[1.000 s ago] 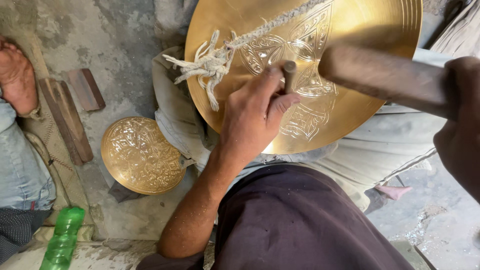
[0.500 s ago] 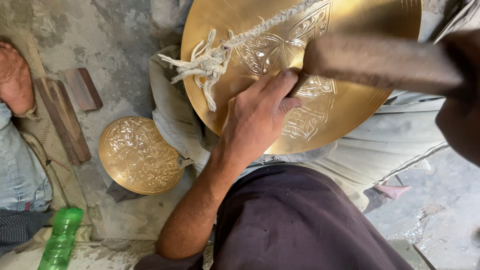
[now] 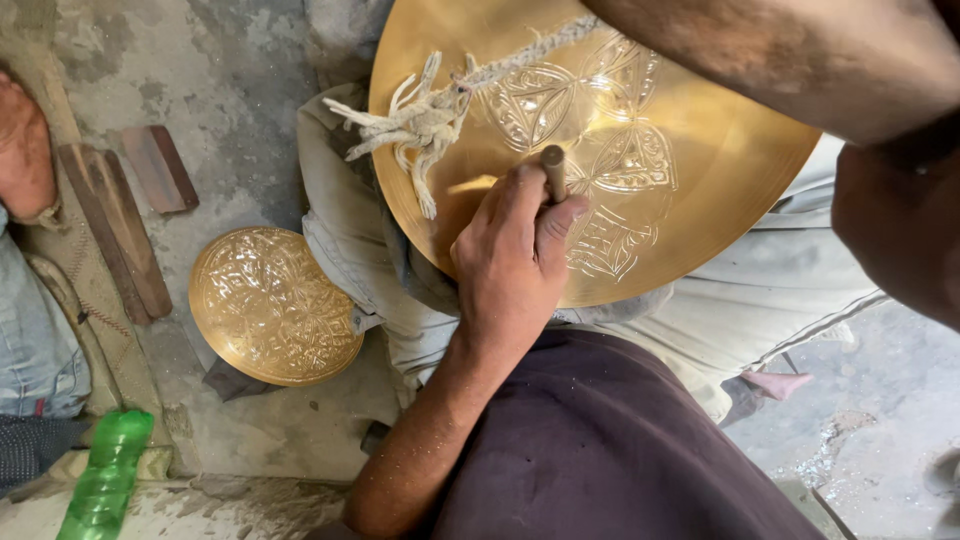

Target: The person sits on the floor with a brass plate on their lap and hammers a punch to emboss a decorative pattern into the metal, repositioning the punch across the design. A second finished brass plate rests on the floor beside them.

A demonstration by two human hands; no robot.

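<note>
head view, looking down on engraving work at a large brass plate [image 3: 700, 200] resting across the lap. nearest the camera, a dark maroon garment [image 3: 600, 450] fills the lower centre, and from it the left forearm runs up to the left hand [image 3: 515, 265]. this hand is closed around a small punch or chisel [image 3: 552, 170], whose blunt top projects above the fingers while its tip is hidden against the plate's face. the step in hand is judged to be the chasing of a pattern: leaf-shaped and hatched motifs are already cut near the tool, while much of the plate is bare. the right arm [image 3: 800, 60] is raised across the upper right, blurred; the right hand lies largely outside the picture, so its grip cannot be told. the next move is judged to call for a steady tool tip and a square blow on the tool's top, with the thumb kept clear. a knotted length of pale cord [image 3: 420, 125] lies over the plate's left rim, just beside the worked area, and could foul the tool. further left, on the concrete floor [image 3: 230, 90], a smaller, fully patterned brass dish [image 3: 275, 305] is seen, with wooden strips [image 3: 120, 230] beyond it, a green plastic bottle [image 3: 105, 470] at the near left, and another person's hand [image 3: 25, 150] at the left edge.
</note>
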